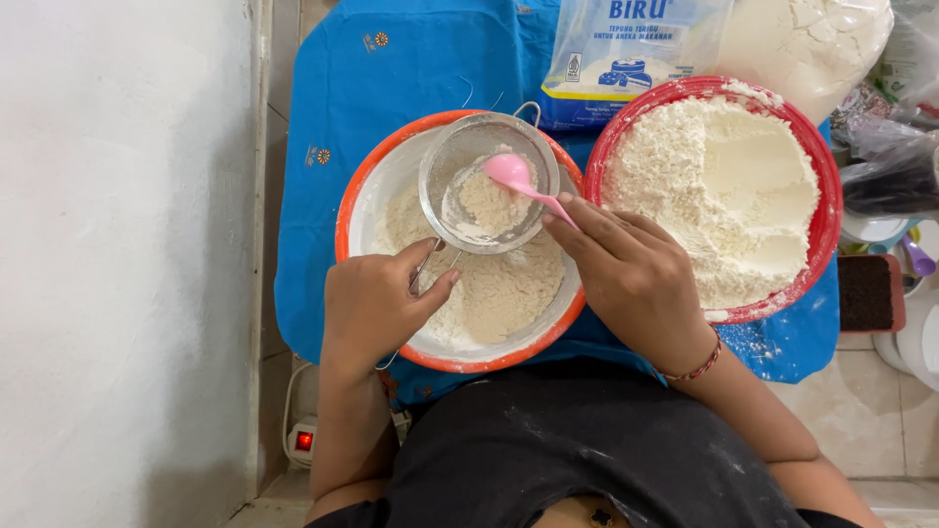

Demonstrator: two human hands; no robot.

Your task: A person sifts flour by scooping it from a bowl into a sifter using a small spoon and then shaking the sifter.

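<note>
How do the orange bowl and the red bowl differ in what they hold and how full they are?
The orange bowl holds a low, flat layer of flour, while the red bowl is heaped up to its rim. A metal sieve with a pink spoon sits over the orange bowl; nothing covers the red bowl. Both are round and stand on the blue cloth.

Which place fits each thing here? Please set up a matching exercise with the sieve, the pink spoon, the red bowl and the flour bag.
Things:
1. sieve
2. pink spoon
3. red bowl
4. flour bag

Places:
A. at the top, behind both bowls
B. held by the left hand over the orange bowl
C. on the blue cloth, heaped with white flour, on the person's right
D. in the right hand, its head inside the sieve

Pairs: 1-B, 2-D, 3-C, 4-A
</note>
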